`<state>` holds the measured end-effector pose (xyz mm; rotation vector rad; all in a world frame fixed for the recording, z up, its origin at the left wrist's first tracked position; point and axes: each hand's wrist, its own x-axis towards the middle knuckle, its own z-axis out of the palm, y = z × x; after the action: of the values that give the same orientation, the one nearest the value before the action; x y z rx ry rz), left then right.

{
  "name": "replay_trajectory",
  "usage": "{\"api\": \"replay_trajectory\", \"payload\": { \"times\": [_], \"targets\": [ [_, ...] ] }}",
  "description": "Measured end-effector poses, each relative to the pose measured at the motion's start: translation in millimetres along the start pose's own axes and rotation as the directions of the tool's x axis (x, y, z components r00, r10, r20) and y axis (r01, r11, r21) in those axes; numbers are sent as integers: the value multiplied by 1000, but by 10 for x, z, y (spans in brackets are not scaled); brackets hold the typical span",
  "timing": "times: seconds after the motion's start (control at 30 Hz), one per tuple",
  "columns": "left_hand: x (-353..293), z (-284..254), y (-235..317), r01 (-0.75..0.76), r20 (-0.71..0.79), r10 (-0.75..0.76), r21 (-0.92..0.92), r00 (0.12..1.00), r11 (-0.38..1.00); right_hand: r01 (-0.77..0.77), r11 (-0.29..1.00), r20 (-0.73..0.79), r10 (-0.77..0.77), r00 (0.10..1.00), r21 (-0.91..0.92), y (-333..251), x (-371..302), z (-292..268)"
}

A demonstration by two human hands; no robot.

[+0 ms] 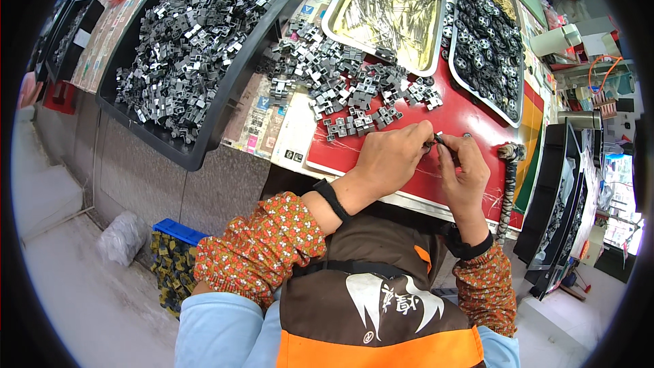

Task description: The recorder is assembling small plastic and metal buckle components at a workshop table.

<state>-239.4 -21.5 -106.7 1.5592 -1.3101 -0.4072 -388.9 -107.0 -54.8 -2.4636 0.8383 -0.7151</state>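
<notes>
My left hand (pixel 394 162) and my right hand (pixel 466 176) meet over a red board (pixel 340 157) on the table. Both pinch at a small black part (pixel 433 142) between their fingertips; fingers cover much of it, so its exact kind is unclear. Just beyond my left hand lies a loose heap of small grey clip-like pieces (pixel 354 92). To the right of my right hand rests a hammer-like tool (pixel 510 184), its handle wrapped in tape. Beyond the board, a white-rimmed tray (pixel 330 20) holds thin metal pins, and another tray (pixel 452 68) holds small black wheels.
A large black bin (pixel 208 133) full of grey pieces stands at the table's left edge. Below it are a blue-rimmed crate (pixel 178 230) of yellowish parts and a clear plastic bag (pixel 124 238) on the floor. Black trays (pixel 545 194) stand at the right.
</notes>
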Motion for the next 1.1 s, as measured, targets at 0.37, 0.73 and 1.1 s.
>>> {"api": "replay_trajectory", "payload": {
  "times": [0.37, 0.73, 1.1],
  "targets": [
    [-3, 46, -29, -20, -27, 21, 37, 999, 999, 40, 998, 3, -40, 999, -40, -32, 15, -59],
    [-8, 50, -48, -28, -27, 29, 41, 999, 999, 290, 933, 53, -285, 957, -213, -22, 26, -102],
    [-7, 46, -41, -48, -16, 48, 34, 999, 998, 525, 575, 287, -455, 843, -628, -34, -112, -73]
  ]
}}
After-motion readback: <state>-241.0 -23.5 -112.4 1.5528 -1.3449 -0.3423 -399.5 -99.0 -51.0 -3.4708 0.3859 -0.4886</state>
